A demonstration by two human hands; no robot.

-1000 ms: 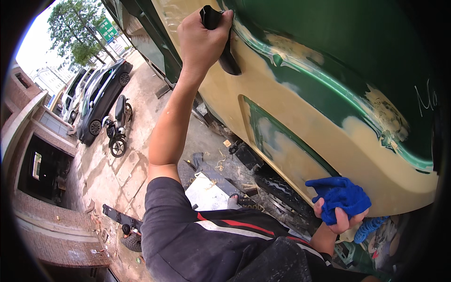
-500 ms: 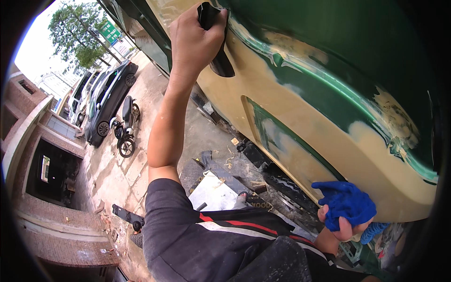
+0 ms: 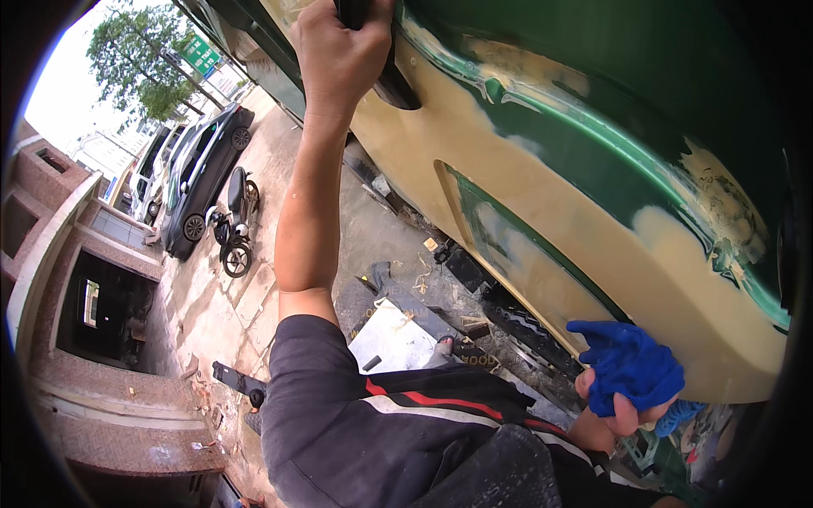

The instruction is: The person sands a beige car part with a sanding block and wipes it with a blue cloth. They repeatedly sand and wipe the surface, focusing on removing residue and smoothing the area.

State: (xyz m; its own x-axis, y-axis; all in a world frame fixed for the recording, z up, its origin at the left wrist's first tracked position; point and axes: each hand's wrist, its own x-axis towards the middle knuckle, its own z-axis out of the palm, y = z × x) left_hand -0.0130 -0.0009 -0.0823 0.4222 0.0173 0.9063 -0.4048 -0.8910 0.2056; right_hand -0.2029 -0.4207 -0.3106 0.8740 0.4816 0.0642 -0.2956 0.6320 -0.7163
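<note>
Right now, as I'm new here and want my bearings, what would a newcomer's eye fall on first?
The bright blue cloth bunched in the right hand, at the lower right, stands out first. Next come the green-and-tan panel filling the upper right and the left hand at the top, gripping a dark piece. Farther off to the left stands a dark car.

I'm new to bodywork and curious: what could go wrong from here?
The black piece in the left hand might scratch the tan panel if its edge digs in. The blue cloth, bunched in the right hand, could rub any grit into it. Debris near the foot might cause a stumble.
</note>
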